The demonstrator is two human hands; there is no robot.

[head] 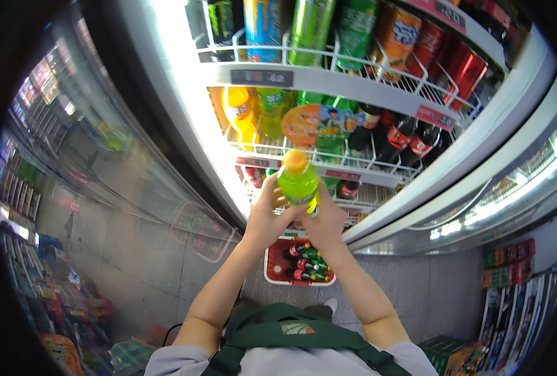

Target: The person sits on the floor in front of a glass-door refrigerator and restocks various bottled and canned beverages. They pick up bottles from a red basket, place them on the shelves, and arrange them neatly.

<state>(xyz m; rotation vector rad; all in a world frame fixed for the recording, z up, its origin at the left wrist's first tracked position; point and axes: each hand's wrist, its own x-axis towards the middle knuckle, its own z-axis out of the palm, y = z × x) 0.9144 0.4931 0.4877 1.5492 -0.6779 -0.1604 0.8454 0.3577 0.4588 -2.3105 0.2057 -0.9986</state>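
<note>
A soft drink bottle [298, 183] with yellow-green liquid and an orange cap is held between both hands in front of an open drinks cooler. My left hand [265, 218] grips its left side, and my right hand [324, 218] grips its right side. The bottle tilts with its cap towards the shelves. Behind it, a wire shelf [372, 164] holds orange, green and cola bottles, with an orange promotional sign [302, 126] at its front. Below my hands, a red basket [274, 256] with a white rim stands on the floor, holding several cola and green bottles.
Cans [311, 28] line the upper wire shelf. A glass door [133, 155] stands open on the left, and the cooler's white frame [424, 174] runs along the right. Crates [508, 263] and shelving stand at the far right; packaged goods [67, 291] lie at the lower left.
</note>
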